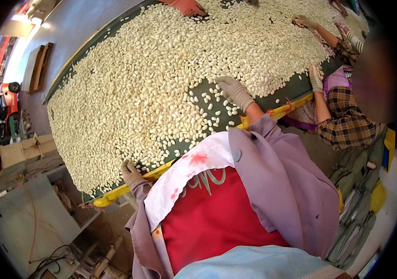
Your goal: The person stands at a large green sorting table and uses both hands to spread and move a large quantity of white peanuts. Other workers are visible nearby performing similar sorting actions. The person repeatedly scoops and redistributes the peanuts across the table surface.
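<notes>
Cream-white oval beans are covering a dark-green flat belt across upper centre, likely feeling light, firm and slippery, best pinched mid-body; the grey-knit-gloved right hand is hovering loosely unclenched at centre, the matching left hand reaching the beans' edge lower left, its grip indiscernible

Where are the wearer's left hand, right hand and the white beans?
Left hand (pixel 129 170): head view, on its gloved back.
Right hand (pixel 233 89): head view, on its gloved back.
White beans (pixel 170 69): head view, on the dense middle of the spread layer.
</notes>
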Demonstrator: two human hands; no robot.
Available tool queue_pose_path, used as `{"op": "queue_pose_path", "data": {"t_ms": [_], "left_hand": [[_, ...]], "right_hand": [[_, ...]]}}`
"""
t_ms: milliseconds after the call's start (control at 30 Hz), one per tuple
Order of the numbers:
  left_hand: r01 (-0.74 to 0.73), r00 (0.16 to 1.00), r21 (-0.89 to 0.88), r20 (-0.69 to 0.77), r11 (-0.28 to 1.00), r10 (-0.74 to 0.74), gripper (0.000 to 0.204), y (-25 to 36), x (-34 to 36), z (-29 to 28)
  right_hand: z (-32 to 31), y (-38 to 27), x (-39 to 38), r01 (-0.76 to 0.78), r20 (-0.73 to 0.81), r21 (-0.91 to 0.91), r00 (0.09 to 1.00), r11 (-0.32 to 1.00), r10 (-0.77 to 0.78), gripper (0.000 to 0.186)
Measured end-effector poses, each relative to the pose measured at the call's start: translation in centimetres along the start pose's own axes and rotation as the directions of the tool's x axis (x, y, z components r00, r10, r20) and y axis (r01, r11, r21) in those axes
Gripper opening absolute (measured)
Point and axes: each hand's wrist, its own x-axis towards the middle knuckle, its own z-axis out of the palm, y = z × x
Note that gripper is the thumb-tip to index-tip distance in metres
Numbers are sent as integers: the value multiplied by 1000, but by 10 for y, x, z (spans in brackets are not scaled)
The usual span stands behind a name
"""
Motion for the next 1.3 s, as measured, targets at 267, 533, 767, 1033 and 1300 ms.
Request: {"op": "queue_pose_path", "data": {"t_ms": [267, 533, 767, 1033, 1300], "left_hand": [[-32, 999, 215, -14, 976, 36, 26, 20, -19, 18], [22, 999, -61, 34, 998, -20, 23, 3, -16, 39], [-68, 997, 13, -34, 998, 69, 22, -4, -25, 43], [3, 1000, -76, -4, 997, -3, 23, 33, -52, 71], [-2, 1000, -11, 28, 1000, 2, 20, 16, -55, 79]], "right_hand": [[-142, -9, 13, 96, -467, 119, 884, 988, -29, 32], [-220, -13, 24, 108, -626, 106, 780, 988, -18, 32], [-252, -28, 44, 141, -622, 166, 783, 976, -8, 35], [-283, 33, 114, 69, -817, 94, 575, 993, 38, 33], [-41, -80, 104, -242, -30, -624, 958, 743, 287, 35]]}}
